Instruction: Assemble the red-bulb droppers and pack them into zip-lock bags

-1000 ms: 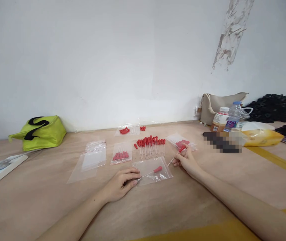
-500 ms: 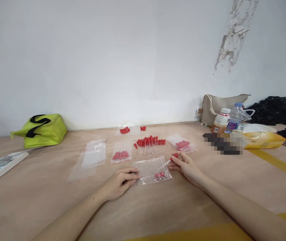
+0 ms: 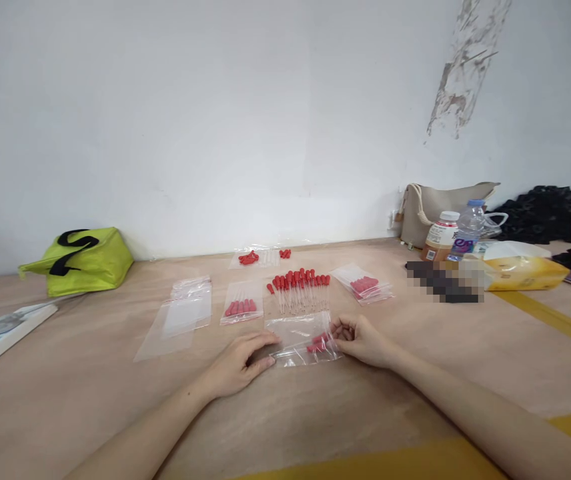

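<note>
A clear zip bag (image 3: 290,330) lies flat between my hands, with droppers inside whose red bulbs (image 3: 319,340) are toward its right end. My left hand (image 3: 243,360) rests at the bag's left edge, fingers stretched and thumb apart from them. At the right end, my right hand (image 3: 360,341) has its fingers curled and closed on the bag's edge, close to the red bulbs. Just beyond the bag is a row of loose droppers (image 3: 300,280) with red bulbs and clear stems. A filled bag of droppers (image 3: 240,307) lies to its left, and filled bags (image 3: 364,287) are stacked to its right.
Flat clear bags (image 3: 188,310) lie at the left. Farther back are red bulbs and clear stems on plastic (image 3: 249,258). A green bag (image 3: 90,260) and a power strip (image 3: 10,337) are far left; bottles (image 3: 443,235) and a yellow tissue pack (image 3: 525,270) stand right.
The dropper that my right hand held at the bag's right end has gone in beside the other bulb. My right hand has shifted slightly down and left to the bag's edge.
</note>
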Tool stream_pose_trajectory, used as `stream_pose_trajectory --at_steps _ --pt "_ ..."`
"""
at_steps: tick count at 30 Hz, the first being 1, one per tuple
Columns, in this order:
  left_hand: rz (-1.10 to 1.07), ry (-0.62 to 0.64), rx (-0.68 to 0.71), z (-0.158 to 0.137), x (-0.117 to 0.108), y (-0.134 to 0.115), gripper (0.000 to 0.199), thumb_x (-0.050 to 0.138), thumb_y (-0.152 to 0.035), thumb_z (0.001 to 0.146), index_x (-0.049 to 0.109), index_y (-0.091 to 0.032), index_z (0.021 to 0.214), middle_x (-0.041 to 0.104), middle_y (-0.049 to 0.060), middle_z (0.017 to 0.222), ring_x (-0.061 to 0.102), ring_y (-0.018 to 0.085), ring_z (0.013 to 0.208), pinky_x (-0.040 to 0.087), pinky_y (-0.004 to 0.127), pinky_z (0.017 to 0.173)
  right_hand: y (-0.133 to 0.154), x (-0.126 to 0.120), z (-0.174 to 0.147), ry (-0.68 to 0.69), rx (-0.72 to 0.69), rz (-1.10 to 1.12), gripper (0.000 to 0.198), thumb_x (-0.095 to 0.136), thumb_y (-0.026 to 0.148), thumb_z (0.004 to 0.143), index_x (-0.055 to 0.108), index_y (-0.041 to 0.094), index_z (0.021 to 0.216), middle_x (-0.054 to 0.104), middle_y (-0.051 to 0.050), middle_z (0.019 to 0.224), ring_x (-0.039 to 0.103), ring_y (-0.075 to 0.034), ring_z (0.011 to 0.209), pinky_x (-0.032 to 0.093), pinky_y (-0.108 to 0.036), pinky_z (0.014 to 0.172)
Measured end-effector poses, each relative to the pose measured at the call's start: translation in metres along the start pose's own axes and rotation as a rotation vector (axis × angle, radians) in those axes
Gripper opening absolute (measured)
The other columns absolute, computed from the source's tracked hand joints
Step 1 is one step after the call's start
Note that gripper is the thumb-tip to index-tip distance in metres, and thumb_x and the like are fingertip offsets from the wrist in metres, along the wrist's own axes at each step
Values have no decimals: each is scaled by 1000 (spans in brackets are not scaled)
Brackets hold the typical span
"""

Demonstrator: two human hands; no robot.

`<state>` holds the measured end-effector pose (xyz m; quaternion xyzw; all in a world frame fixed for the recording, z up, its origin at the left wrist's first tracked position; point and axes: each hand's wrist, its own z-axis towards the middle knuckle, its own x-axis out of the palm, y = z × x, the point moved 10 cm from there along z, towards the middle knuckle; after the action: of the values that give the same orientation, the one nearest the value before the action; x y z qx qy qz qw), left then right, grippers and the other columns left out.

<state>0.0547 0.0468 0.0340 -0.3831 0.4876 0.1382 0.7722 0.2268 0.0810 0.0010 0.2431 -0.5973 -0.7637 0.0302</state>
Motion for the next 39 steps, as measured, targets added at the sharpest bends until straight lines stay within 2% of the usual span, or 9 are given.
stream_pose_trajectory --at_steps 5,7,12,25,28,30,34,36,39 --pt "-5 29 29 1 3 -4 29 45 -30 86 52 -28 114 54 1 117 47 18 108 37 34 93 7 9 -2 227 7 22 21 58 33 70 62 14 78 64 -3 78 56 -12 70 42 -24 65" --pt "-5 36 29 1 3 -4 29 44 -30 86 53 -29 113 53 1 118 47 17 108 37 33 93 0 -12 7 129 52 19 22 59 33 67 61 14 78 64 -3 75 57 -12 67 42 -23 63" --pt "43 11 21 0 5 -6 28 42 -30 87 55 -29 112 52 2 118 48 18 108 38 34 92 -17 -90 37 -383 231 -341 11 56 24 66 57 14 71 60 -1 60 54 -11 55 39 -19 50" --pt "59 -47 37 1 6 -10 28 41 -32 88 55 -27 112 52 4 117 48 19 108 39 36 93 -40 -85 112 -299 587 -558 12 57 1 49 56 12 43 42 -4 29 53 -21 45 36 -28 45" --pt "51 -49 39 2 5 -11 28 41 -31 87 56 -28 111 53 3 117 48 19 107 39 36 92 -36 -87 109 -310 575 -507 6 55 6 55 61 9 56 43 -3 30 51 -20 42 35 -28 43" --pt "49 -50 38 2 5 -11 28 42 -31 87 56 -28 111 53 3 117 48 19 107 39 36 92 -28 -90 101 -340 530 -454 20 54 9 59 62 6 77 44 -1 34 50 -17 41 35 -26 42" --pt "50 -48 39 1 5 -10 28 41 -31 88 57 -28 110 53 3 117 48 18 108 39 34 92 -13 -90 67 -409 386 -316 64 48 13 65 27 8 126 48 5 46 50 -12 43 38 -21 42" --pt "51 -46 39 1 6 -9 28 41 -31 87 57 -28 110 52 2 118 48 18 108 39 34 92 -8 -85 46 -458 263 -136 70 46 13 66 14 12 129 45 8 47 49 -11 41 39 -21 40" --pt "63 -37 34 1 6 -8 28 42 -29 87 56 -29 111 52 2 119 47 18 109 38 34 93 -14 -79 16 -545 144 156 68 50 17 64 17 17 124 44 9 50 50 -12 42 44 -23 40"
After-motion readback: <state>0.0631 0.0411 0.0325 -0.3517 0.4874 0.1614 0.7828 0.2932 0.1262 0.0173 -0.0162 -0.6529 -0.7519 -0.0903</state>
